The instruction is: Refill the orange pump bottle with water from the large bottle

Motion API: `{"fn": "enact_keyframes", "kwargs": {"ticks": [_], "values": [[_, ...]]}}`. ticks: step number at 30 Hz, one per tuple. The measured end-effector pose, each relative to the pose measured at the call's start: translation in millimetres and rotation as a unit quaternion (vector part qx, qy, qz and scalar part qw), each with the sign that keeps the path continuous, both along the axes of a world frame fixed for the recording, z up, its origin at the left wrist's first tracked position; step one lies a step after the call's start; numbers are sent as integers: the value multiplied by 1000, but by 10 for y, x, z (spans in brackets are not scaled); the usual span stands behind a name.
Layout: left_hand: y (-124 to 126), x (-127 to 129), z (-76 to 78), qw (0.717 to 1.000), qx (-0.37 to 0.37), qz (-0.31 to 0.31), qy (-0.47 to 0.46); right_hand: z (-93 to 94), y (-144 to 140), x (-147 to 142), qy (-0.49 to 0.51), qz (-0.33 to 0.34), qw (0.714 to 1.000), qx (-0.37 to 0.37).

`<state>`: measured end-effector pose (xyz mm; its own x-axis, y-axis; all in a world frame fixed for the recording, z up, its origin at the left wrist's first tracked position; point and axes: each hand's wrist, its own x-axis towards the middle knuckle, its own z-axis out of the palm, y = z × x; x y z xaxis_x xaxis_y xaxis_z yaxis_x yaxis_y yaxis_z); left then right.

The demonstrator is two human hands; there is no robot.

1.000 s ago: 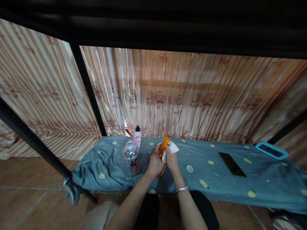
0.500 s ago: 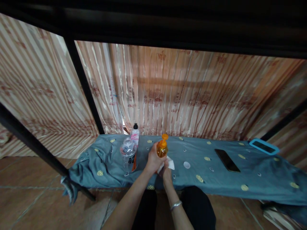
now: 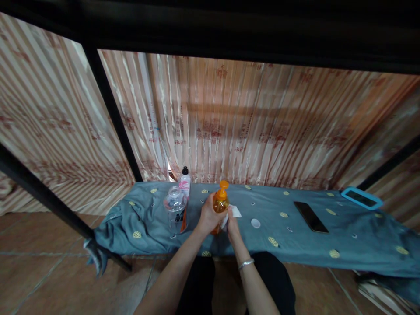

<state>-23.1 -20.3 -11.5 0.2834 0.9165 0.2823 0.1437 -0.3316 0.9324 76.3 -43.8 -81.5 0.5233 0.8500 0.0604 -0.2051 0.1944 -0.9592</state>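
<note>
My left hand [image 3: 209, 217] is wrapped round an amber pump bottle [image 3: 220, 201] with an orange pump top, held upright above the cloth. In my right hand [image 3: 232, 225], a white tissue [image 3: 235, 211] is pinched against the bottle's right side. To the left stands a clear, uncapped plastic bottle [image 3: 175, 210] with a black and orange label. Just behind it is a white-and-pink bottle [image 3: 185, 183] with a black cap. A small white round disc [image 3: 255, 223] lies flat to the right of my hands.
A dark phone [image 3: 310, 217] and a blue-framed object [image 3: 362, 198] lie farther right on the patterned grey-blue sheet [image 3: 282, 236]. A black metal post [image 3: 113, 109] rises on the left, and a dark beam [image 3: 249, 35] crosses overhead. Striped curtains [image 3: 229, 122] hang behind.
My right hand and the tissue have moved up and slightly right along the bottle, showing more of its lower part. My left hand keeps its hold.
</note>
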Motion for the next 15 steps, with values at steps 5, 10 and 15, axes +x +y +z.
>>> {"fn": "enact_keyframes", "kwargs": {"ticks": [5,10,15], "values": [[19,-52,-41,999,27,-25,5,340,232,207,66,28,997,11],[70,-75,-87,999,43,4,-1,272,379,229,84,67,994,-1],[72,-48,-85,999,38,2,-4,-160,197,111,68,12,998,-15]]}}
